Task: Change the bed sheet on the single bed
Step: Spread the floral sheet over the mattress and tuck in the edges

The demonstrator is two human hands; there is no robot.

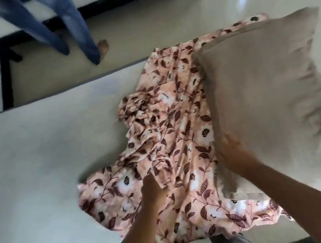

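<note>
Since most of the mattress [41, 151] left of the left hand is bare white, stripping looks well under way but not finished.

Left to right:
- Left of the grip: mattress uncovered, nothing on it. Far side, beyond the bed, a person in jeans [70, 24] stands on the floor by another dark-framed bed [3, 61].
- Left hand [152, 191]: fingers bunched on a fold of the floral sheet [169, 132], pinching it. Sheet is crumpled into a heap just past and right of that grip, with a flap lying toward me over the near edge.
- Right hand [233, 152]: flat against the near-left face of the grey pillow [267, 105], fingers spread, pressing or lifting it. Thumb side is blurred, so I can't tell if it wraps the edge. Pillow is tilted up, sitting on the sheet's right part; sheet edge shows beyond it and under its near corner.

Judgement: old sheet is off roughly the left two thirds and gathered at the pillow end. Left to do: clear the pillow, pull the sheet off, fit a fresh one. No fresh sheet in view.
</note>
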